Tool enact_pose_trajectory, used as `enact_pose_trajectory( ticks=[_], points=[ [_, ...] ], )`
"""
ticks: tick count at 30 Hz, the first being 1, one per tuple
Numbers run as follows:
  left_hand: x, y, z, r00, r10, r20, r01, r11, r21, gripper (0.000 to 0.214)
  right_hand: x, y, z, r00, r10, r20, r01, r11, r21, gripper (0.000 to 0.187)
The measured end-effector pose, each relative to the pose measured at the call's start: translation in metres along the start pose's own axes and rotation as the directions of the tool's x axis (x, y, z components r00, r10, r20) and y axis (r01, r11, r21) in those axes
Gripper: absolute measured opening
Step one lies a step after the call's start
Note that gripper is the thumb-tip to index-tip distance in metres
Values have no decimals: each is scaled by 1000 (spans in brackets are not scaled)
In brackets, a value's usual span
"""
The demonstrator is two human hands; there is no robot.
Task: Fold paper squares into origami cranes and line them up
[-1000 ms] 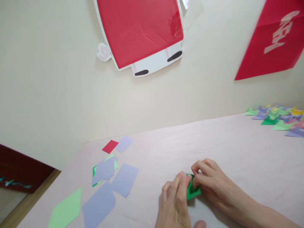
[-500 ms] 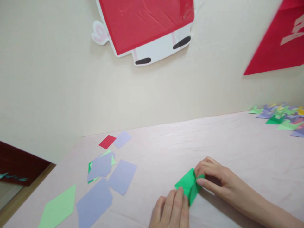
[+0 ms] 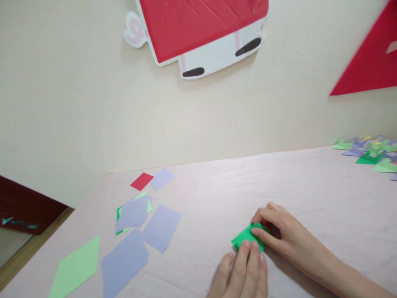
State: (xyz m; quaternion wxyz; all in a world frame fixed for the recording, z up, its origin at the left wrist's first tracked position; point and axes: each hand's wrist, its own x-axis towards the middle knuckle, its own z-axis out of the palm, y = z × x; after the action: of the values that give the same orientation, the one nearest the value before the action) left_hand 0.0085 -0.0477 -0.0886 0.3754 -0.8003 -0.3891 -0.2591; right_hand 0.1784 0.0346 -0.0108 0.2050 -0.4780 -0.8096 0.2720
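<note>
A small folded piece of green paper (image 3: 244,237) lies on the pale pink table (image 3: 310,194) near its front edge. My left hand (image 3: 245,273) comes up from below, its fingers held together with the tips pressing on the paper's near edge. My right hand (image 3: 281,231) reaches in from the right, fingers curled, and pinches the paper's right side against the table.
Loose flat sheets lie at the left: lilac sheets (image 3: 159,227), a light green sheet (image 3: 76,267), a small red sheet (image 3: 142,181). Several folded paper shapes (image 3: 370,153) sit at the far right by the wall. A red and white poster (image 3: 204,33) hangs on the wall.
The green paper was unfolded wider half a second ago and is now folded smaller and pressed flat. My left fingers moved up onto it. The view shifted slightly to the left.
</note>
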Motion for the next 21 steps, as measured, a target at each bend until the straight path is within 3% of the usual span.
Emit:
enact_pose_trajectory(
  ticks=[9,13,17,21],
  points=[
    [-12,11,8,996,-73,44,75,996,-40,26,0,12,7,999,-27,-17,27,1000,-3,13],
    [-12,13,8,991,-134,7,134,990,-49,27,0,9,6,999,-35,-9,35,999,-24,15],
    [-11,12,8,994,-98,48,100,994,-43,27,1,4,4,999,-35,5,35,999,-39,16],
    [-10,9,7,992,-122,23,123,991,-60,23,2,3,4,999,-28,-15,27,998,-55,17]
  ],
)
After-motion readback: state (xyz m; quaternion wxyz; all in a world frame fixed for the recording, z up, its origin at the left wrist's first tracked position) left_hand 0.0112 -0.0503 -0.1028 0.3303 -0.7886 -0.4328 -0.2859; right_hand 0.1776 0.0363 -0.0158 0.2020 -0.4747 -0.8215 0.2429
